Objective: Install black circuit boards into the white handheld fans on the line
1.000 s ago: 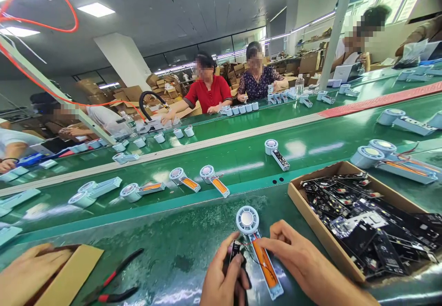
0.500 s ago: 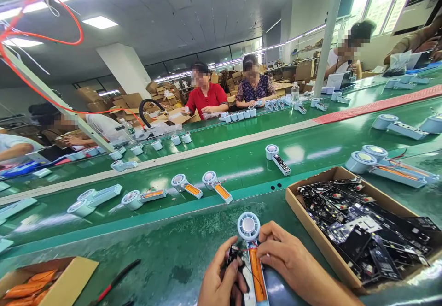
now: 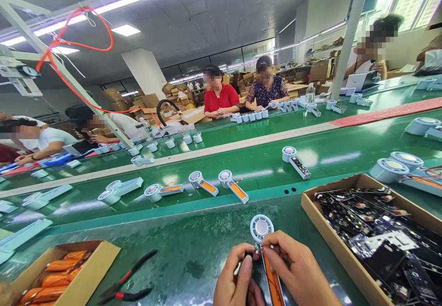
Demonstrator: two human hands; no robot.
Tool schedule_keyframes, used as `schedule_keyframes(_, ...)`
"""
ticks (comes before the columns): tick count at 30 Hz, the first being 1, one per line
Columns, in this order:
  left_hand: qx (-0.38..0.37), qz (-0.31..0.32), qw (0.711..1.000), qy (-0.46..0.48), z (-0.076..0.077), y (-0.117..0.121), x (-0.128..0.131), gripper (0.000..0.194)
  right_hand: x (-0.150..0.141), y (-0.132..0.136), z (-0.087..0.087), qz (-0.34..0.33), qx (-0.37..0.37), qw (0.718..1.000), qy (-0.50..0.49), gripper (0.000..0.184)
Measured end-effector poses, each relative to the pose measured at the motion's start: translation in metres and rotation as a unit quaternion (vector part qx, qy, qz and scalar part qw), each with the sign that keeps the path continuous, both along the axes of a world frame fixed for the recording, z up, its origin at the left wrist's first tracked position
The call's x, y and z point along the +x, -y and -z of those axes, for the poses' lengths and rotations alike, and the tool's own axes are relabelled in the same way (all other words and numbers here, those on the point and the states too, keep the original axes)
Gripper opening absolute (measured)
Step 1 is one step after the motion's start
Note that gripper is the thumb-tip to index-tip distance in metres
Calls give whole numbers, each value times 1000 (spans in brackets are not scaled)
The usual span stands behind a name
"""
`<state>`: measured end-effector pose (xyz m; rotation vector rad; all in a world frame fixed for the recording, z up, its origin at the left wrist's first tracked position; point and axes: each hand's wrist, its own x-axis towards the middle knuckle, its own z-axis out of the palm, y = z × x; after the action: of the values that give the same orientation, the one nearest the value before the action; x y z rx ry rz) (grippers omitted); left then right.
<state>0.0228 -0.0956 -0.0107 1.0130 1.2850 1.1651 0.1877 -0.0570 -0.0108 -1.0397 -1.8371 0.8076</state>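
Observation:
Just in front of me lies a light blue handheld fan [image 3: 261,228], its round head pointing away and its handle open. An orange battery [image 3: 272,279] shows inside the handle. My left hand [image 3: 233,276] is closed on a small black circuit board [image 3: 247,254], mostly hidden by the fingers, left of the handle. My right hand [image 3: 299,262] pinches a thin red wire [image 3: 259,250] with a small white end, close to the board. Its fingers partly cover the fan's neck. Whether the wire's end touches the board I cannot tell.
At right stands a cardboard box of black circuit boards [image 3: 305,200]. Another box [image 3: 100,264] at left holds orange batteries [image 3: 58,279], beside red-and-black pliers [image 3: 129,278]. Fans [image 3: 225,177] line the green belt [image 3: 255,172] ahead. Several people sit across it.
My view has turned left, so the scene sits further right. My hands have drawn together above the handle, and my right fingers now pinch the wire beside the board.

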Motion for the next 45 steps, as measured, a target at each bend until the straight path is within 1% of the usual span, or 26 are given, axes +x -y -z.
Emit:
schedule_keyframes(2,2,-5,1000,-6,1,-1,1,51,-1,-2,1,0,50,999,-7,17)
schedule_keyframes(4,4,-23,1000,-18,6,-2,1,57,-2,-3,2,3,92,996,-5,20)
schedule_keyframes(6,11,-33,998,-51,12,-1,0,60,-4,-3,3,16,115,993,2,20)
schedule_keyframes(8,21,-28,995,-97,19,2,-2,59,-6,-3,2,35,124,992,11,18)
schedule_keyframes(11,33,-22,987,-157,25,5,-2,57,-8,-1,0,55,121,991,24,17)
schedule_keyframes(13,38,-28,983,-175,25,7,0,56,-9,1,-1,51,113,992,33,19)
schedule_keyframes(16,30,-41,984,-172,22,9,4,54,-9,3,-1,25,104,993,49,21)
schedule_keyframes(19,21,-49,986,-157,19,10,10,53,-9,4,1,15,101,993,62,22)
schedule_keyframes(23,15,-56,987,-149,20,11,16,51,-8,4,2,11,106,991,77,23)
schedule_keyframes(26,53,-93,978,-177,25,11,19,46,-9,4,2,15,119,989,87,26)
schedule_keyframes(29,123,-135,956,-230,30,9,22,38,-9,5,1,20,132,987,94,29)
schedule_keyframes(31,161,-147,943,-252,33,9,23,34,-10,5,1,20,136,986,96,30)
schedule_keyframes(33,177,-149,937,-261,35,8,25,32,-10,5,1,16,132,987,90,30)
schedule_keyframes(36,174,-145,936,-270,38,8,28,31,-9,6,4,15,121,990,67,27)
schedule_keyframes(40,164,-158,935,-273,43,8,32,33,-9,6,7,24,112,992,44,22)
schedule_keyframes(43,155,-161,936,-273,46,8,34,37,-9,7,8,32,106,993,38,21)
schedule_keyframes(45,146,-154,939,-270,47,8,34,39,-8,7,9,24,103,993,42,21)
